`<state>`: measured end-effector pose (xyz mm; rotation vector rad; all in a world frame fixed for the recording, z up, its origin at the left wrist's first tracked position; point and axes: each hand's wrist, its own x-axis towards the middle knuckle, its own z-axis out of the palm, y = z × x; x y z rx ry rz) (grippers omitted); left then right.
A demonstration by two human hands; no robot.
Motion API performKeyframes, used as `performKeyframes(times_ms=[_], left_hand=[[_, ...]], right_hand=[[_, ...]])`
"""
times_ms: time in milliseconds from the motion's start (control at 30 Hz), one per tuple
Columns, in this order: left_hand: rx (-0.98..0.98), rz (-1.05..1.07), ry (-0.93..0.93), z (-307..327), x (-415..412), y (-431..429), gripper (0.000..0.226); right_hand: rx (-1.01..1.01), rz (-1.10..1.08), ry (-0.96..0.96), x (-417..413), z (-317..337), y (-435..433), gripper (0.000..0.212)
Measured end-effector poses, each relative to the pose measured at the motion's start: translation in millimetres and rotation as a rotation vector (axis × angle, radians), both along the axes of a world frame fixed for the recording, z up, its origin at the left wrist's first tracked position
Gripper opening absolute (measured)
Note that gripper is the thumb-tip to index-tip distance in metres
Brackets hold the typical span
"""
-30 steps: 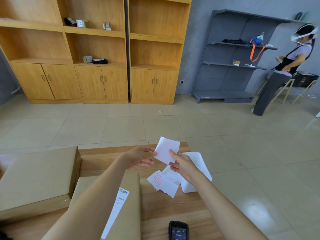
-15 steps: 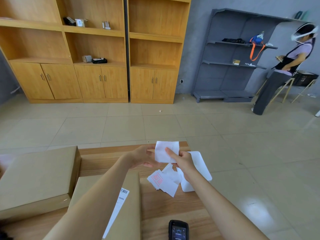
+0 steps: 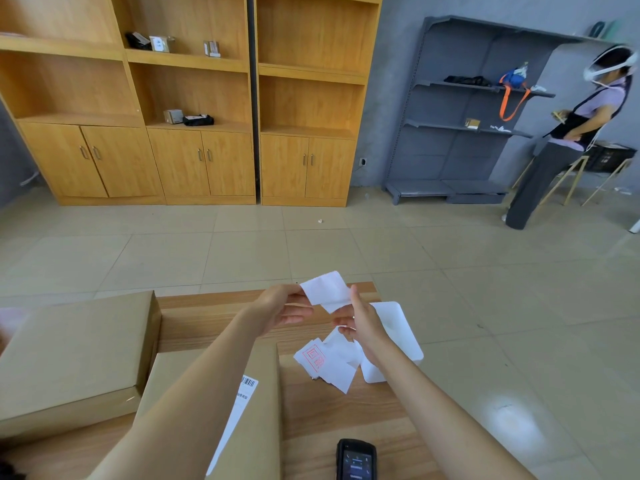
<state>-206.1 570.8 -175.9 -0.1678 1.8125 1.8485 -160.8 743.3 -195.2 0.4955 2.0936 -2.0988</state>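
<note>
The blank white paper slip [image 3: 325,289] now tilts and creases more than before; left hand [image 3: 282,308] pinches its left corner, right hand [image 3: 362,322] its right edge.

Back wall [image 3: 398,81] is plain grey. Against it on the left stand wooden cabinets [image 3: 194,98], open shelves above, closed doors below, with a few small boxes [image 3: 161,43] on the shelves. A socket [image 3: 362,162] sits low on the wall beside them. On the right is a grey metal rack [image 3: 467,140], and an orange-strapped bag [image 3: 512,95] hangs from a shelf. A person [image 3: 568,143] in a headset stands at its end, near a black crate [image 3: 613,157]. The floor [image 3: 242,251] is pale beige tile, with a patch of glare [image 3: 512,420] at lower right. A wooden table [image 3: 214,317] fills the foreground.
</note>
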Motion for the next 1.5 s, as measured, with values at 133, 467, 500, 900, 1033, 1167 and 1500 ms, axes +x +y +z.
performKeyframes(times_ms=[133, 467, 500, 900, 1033, 1167, 1500], left_hand=[[-0.014, 0.045, -0.063, 1, -2, -6, 0.027], [-0.047, -0.068, -0.001, -4, 2, -3, 0.016], [-0.031, -0.075, 0.022, -5, 2, -4, 0.016], [-0.063, -0.157, 0.116, -4, 3, -4, 0.026], [-0.058, -0.121, 0.109, -3, 4, -3, 0.022], [-0.072, -0.096, 0.112, -3, 4, -2, 0.022], [-0.103, -0.072, 0.139, -6, 1, -3, 0.022]], right_hand=[[-0.063, 0.04, 0.035, -1, -3, 9, 0.03], [-0.01, 0.168, 0.063, -2, 3, 9, 0.021], [-0.008, 0.17, 0.062, -1, 3, 9, 0.021], [-0.009, 0.148, 0.053, 2, 3, 10, 0.029], [-0.014, 0.154, 0.054, 3, 5, 8, 0.024], [-0.033, 0.191, 0.054, 3, 6, 10, 0.023], [-0.044, 0.159, 0.046, 2, 4, 9, 0.028]])
